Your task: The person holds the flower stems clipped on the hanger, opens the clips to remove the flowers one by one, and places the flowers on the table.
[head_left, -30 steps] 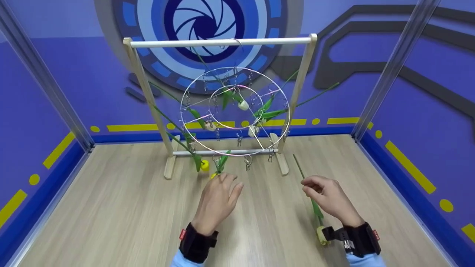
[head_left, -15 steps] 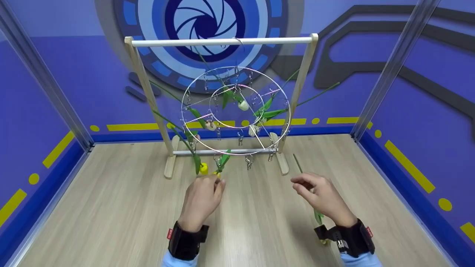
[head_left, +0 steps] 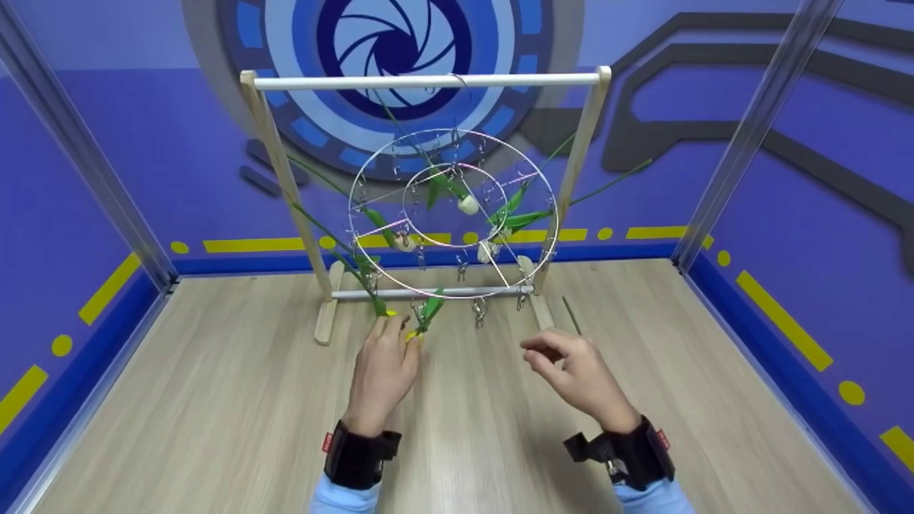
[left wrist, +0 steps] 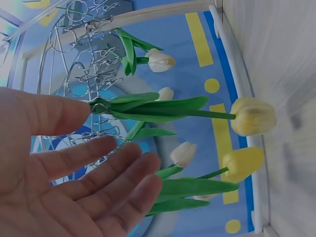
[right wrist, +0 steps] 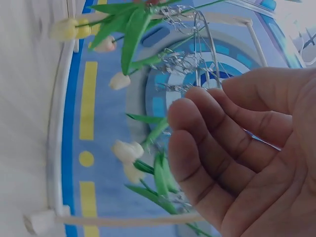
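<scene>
Artificial tulips hang head down from the clips of a round wire hanger (head_left: 557, 214). In the left wrist view a pale yellow tulip (left wrist: 254, 116) hangs nearest, beside my left hand (head_left: 382, 364); the thumb tip overlaps its clip, and the other fingers extend loosely below. A brighter yellow tulip (left wrist: 243, 164) hangs just behind them. My right hand (head_left: 582, 378) holds nothing, its fingers loosely bent to the right of the hanger. Behind it on the table lies another tulip, with only its stem (head_left: 572, 315) showing; its flower is hidden by the hand and wrist.
A wooden rack (head_left: 428, 82) carries the hanger and stands on the wood-grain table (head_left: 235, 400). White tulips (head_left: 468, 205) hang toward the back of the ring. Bare clips (head_left: 479, 312) dangle at its front. Blue printed walls (head_left: 807, 235) enclose the table on three sides.
My left hand has moved left and now overlaps the yellow flowers at the hanger's front left. The right hand has drifted left, covering more of the tulip lying on the table.
</scene>
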Tool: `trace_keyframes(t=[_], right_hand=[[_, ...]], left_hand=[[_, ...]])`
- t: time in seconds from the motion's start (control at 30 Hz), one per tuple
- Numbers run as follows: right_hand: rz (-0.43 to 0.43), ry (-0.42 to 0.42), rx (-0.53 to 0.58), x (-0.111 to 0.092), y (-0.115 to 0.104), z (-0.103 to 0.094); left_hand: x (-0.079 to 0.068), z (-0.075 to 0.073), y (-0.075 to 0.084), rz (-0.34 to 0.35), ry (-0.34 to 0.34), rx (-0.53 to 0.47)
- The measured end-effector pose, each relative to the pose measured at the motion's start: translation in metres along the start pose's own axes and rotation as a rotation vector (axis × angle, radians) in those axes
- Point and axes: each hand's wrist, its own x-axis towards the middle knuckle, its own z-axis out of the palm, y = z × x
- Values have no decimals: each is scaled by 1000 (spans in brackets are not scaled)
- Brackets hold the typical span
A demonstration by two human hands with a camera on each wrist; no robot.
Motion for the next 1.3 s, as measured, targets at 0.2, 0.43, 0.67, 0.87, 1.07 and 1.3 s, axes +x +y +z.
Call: trace_keyframes(t=[0.2,0.43,0.67,0.87,1.07,1.3], right_hand=[[-32,42,64,1,5,25],[6,42,129,3,7,45],[3,46,137,5,6,58],[-72,78,116,7,6,68],[-124,132,60,7,8,76],[-96,116,1,7,10,83]], left_hand=[[3,6,-8,13,-24,-179],[5,13,-9,39,-73,-309],[5,14,-3,-17,-154,-443],[3,16,2,-103,-213,-583],[1,17,7,-178,-256,-678],[0,14,14,-187,-314,-781]])
